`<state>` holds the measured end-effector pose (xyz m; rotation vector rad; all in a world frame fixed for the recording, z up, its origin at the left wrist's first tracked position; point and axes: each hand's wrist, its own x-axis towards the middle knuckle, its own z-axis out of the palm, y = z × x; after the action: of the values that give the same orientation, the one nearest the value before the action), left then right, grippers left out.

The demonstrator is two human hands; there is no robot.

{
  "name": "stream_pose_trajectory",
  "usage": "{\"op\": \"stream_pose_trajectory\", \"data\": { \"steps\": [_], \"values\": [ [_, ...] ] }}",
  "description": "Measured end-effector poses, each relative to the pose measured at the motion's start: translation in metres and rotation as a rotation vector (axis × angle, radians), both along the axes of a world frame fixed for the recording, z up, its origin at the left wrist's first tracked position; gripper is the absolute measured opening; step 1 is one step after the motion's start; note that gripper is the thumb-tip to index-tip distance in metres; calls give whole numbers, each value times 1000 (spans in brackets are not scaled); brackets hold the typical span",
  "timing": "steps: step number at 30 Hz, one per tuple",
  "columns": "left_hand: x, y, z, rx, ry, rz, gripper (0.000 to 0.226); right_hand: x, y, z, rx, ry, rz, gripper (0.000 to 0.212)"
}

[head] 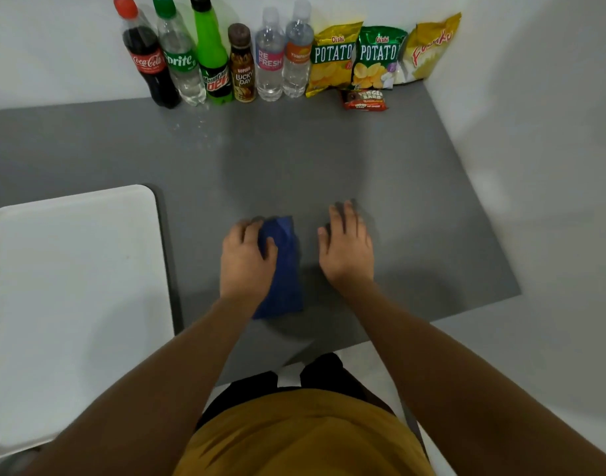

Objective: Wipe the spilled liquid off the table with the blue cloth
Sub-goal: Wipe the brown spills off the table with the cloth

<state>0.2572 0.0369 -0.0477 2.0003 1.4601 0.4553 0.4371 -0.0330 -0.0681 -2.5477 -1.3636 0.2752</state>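
Note:
A folded blue cloth lies on the grey table near its front edge. My left hand rests on the cloth's left side with fingers curled over it. To the right of the cloth my right hand lies flat on the bare table, fingers apart, holding nothing. Small drops of spilled liquid glisten on the table far back left, just in front of the bottles, well away from both hands.
A white tray sits at the left. Along the back wall stand several bottles and three chip bags, with a small snack bar pack in front. The table's right edge runs diagonally.

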Motion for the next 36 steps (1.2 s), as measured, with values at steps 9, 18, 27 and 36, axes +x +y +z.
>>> {"op": "stream_pose_trajectory", "data": {
  "steps": [9,18,27,36],
  "values": [
    [1,-54,-36,105,351,-39,70,48,-33,-21,-89,-110,-21,66],
    [-24,5,-43,144,414,30,67,51,-31,-30,-73,-72,-55,70],
    [38,69,-41,217,413,-34,57,50,-31,-33,-64,-48,-75,68],
    [42,-9,-38,203,392,-234,57,52,-31,-28,-82,-42,-36,70]
  ]
}}
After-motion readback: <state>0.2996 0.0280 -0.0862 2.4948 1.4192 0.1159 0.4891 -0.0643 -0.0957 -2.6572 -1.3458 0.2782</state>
